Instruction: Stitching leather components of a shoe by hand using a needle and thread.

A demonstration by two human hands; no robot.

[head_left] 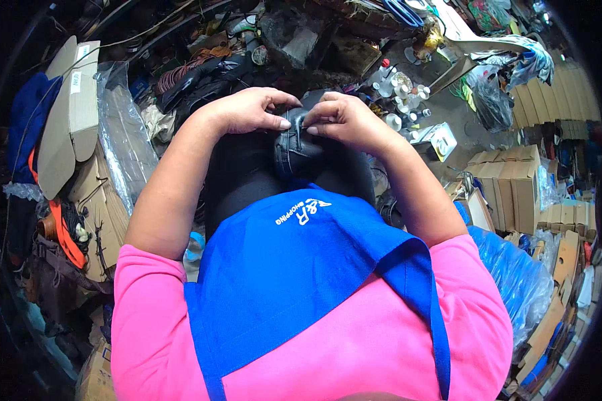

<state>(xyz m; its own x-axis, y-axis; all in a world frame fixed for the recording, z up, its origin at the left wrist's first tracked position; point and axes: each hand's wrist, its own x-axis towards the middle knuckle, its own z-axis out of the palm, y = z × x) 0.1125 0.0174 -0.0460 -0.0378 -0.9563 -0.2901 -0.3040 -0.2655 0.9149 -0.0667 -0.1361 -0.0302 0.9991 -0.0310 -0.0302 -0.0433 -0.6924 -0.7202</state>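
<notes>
A shiny black leather item point(294, 150), shaped like a shoe with a stitched seam, rests on my lap between my knees. From the left, my left hand point(254, 112) holds its upper edge, thumb lying on the leather and fingers curled over the far side. My right hand point(348, 121) is closed at the opposite side of that edge, its thumb and fingers pinching a dark strip of the item. The underside and far end of the item are hidden by my hands and dark trousers. A blue apron point(281, 267) covers my front.
White bottles point(401, 87) cluster on the floor ahead to the right. Cardboard boxes point(508, 180) and a blue plastic-wrapped bundle point(508, 274) stand at my right. Cardboard sheets point(73, 113) and clear plastic point(124, 127) lean at my left. Dark scraps lie beyond my hands.
</notes>
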